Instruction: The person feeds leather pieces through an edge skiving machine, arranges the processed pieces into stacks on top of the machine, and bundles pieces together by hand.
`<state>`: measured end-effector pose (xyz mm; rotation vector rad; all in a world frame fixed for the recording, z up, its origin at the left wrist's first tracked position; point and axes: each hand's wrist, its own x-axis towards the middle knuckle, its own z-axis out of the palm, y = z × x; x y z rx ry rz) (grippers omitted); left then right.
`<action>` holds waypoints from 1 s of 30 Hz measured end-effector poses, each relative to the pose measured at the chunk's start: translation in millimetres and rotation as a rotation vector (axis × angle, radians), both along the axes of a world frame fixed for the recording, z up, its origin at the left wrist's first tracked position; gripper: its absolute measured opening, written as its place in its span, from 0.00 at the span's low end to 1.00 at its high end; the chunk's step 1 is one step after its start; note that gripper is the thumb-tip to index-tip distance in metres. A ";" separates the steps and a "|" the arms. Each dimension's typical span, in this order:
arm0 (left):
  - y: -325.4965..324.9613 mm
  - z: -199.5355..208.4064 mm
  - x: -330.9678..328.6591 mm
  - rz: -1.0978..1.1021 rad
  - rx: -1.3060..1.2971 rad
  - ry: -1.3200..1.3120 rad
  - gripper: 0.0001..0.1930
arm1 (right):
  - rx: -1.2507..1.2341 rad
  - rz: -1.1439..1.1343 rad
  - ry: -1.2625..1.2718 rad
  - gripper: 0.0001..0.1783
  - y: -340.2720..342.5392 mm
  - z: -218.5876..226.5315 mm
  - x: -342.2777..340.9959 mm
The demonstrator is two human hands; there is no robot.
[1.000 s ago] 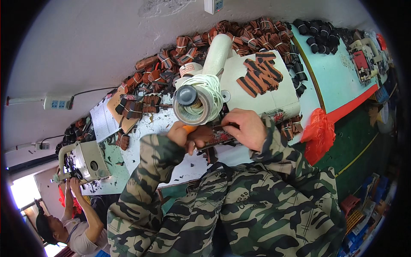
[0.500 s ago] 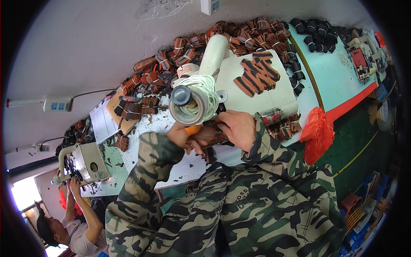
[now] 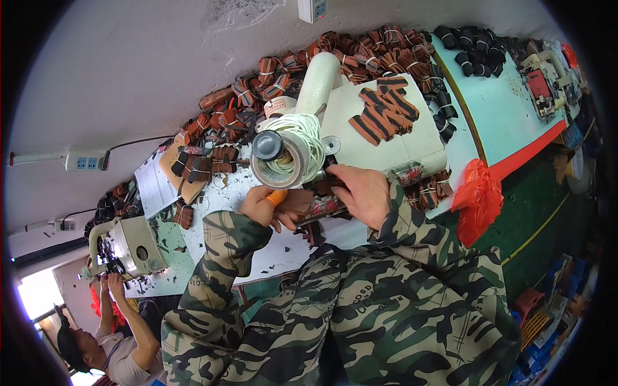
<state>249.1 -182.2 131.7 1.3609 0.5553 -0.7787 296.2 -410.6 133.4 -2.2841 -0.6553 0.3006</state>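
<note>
My left hand [image 3: 259, 207] is closed on a flat brown strip [image 3: 298, 201] that sticks out past its fingers. An orange cover [image 3: 277, 197] sits around one of its fingers. To the right, my right hand [image 3: 364, 195] has its fingers bent at the front edge of a cream sewing-type machine [image 3: 320, 83]; what its fingertips pinch, if anything, is hidden. Just above both hands stands a tape roll and coil of pale cord [image 3: 313, 138] with a black-topped cylinder [image 3: 268, 145]. Several brown-and-black striped strips [image 3: 386, 116] lie spread on the machine's flat top.
Tied bundles of brown strips [image 3: 267, 69] line the wall, with black bundles [image 3: 479, 46] farther right. A red plastic bag [image 3: 476, 199] hangs at the table edge. Another person [image 3: 122, 334] works at a second machine [image 3: 132, 248] on the left. Scraps litter the white table [image 3: 215, 248].
My left hand has moved slightly left, away from my right hand, and the brown strip now shows clearly. My right hand has shifted slightly, its fingers more spread.
</note>
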 end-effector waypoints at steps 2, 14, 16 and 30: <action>1.3 -4.2 -3.8 0.079 0.114 -0.041 0.15 | 0.051 -0.019 -0.002 0.10 -9.0 4.9 2.7; -1.9 -4.3 1.6 0.071 -0.172 -0.033 0.17 | 0.046 -0.003 -0.009 0.12 -10.4 2.2 2.3; 5.5 -9.1 -2.8 0.069 -0.038 -0.040 0.17 | 0.045 0.001 0.031 0.12 -13.3 -0.5 3.9; 4.9 -4.7 -1.6 0.032 0.114 -0.029 0.15 | 0.094 0.089 0.034 0.07 -15.6 0.2 3.8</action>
